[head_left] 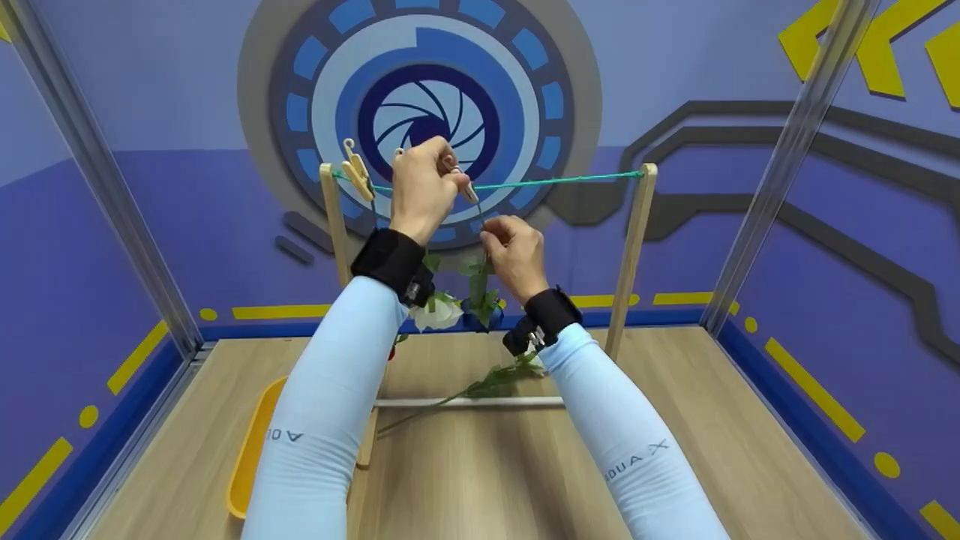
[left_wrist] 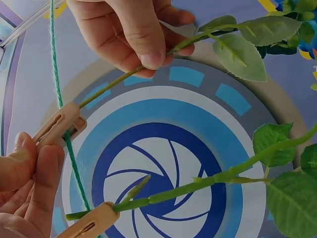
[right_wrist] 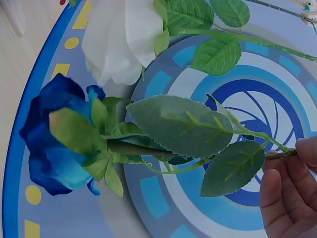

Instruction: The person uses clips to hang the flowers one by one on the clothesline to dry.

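My left hand (head_left: 424, 184) pinches a wooden clothespin (left_wrist: 57, 126) at the green string (left_wrist: 57, 74). The cut end of a blue rose's stem (left_wrist: 110, 87) meets the tip of this clothespin. Lower on that stem, my right hand (head_left: 517, 251) holds it between thumb and fingers. The blue rose (right_wrist: 54, 139) hangs head down with green leaves. Beside it hangs a white rose (right_wrist: 116, 39), whose stem (left_wrist: 188, 187) is held to the string by a second clothespin (left_wrist: 94, 220). Another clothespin (head_left: 358, 176) grips a stem near the string's left end.
Two wooden posts (head_left: 631, 262) carry the string. On the table (head_left: 465, 480), a leafy stem with a white flower (head_left: 499, 379) lies across a white bar (head_left: 517, 403). A yellow tray (head_left: 251, 457) sits at left, partly behind my left sleeve. A red flower (head_left: 392, 351) shows beside that sleeve.
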Available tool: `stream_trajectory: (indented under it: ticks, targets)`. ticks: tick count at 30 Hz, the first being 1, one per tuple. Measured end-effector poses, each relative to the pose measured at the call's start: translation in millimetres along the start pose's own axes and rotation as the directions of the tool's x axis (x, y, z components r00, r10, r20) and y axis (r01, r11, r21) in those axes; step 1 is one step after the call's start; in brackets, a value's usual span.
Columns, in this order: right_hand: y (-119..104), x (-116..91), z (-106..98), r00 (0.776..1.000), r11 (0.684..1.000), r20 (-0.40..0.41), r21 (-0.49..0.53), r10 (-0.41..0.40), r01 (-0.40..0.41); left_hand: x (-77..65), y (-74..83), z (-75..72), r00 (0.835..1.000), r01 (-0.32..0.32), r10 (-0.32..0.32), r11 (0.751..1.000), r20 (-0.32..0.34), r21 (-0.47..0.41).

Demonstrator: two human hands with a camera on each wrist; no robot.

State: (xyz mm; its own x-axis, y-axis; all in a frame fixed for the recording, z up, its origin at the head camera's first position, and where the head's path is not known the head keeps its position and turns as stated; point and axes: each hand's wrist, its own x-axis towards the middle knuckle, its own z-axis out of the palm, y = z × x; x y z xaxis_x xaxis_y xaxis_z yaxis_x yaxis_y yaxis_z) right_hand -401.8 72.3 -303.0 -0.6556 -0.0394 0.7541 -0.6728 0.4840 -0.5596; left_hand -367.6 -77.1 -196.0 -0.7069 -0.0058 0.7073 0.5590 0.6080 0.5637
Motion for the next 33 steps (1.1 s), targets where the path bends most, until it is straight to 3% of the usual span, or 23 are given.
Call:
stream_trajectory:
  ticks: [11, 22, 33]
  targets:
    - [-4.1, 4.3, 0.4, 0.999, 1.0, 0.021, 0.0, 0.024, -0.024, -1.6, -1.0, 4.3, 0.999, 0.037, -0.037, 0.998, 0.004, -0.041]
    - [-2.8, 3.9, 1.5, 0.998, 0.999, 0.053, 0.008, 0.045, -0.045, -5.7, 2.1, -0.8, 0.981, 0.154, -0.15, 0.988, 0.119, -0.024]
    - [-0.8, 2.0, 0.9, 0.996, 0.999, 0.079, 0.007, 0.04, -0.041, -7.1, 4.4, -5.0, 0.976, 0.138, -0.136, 0.99, 0.171, 0.002]
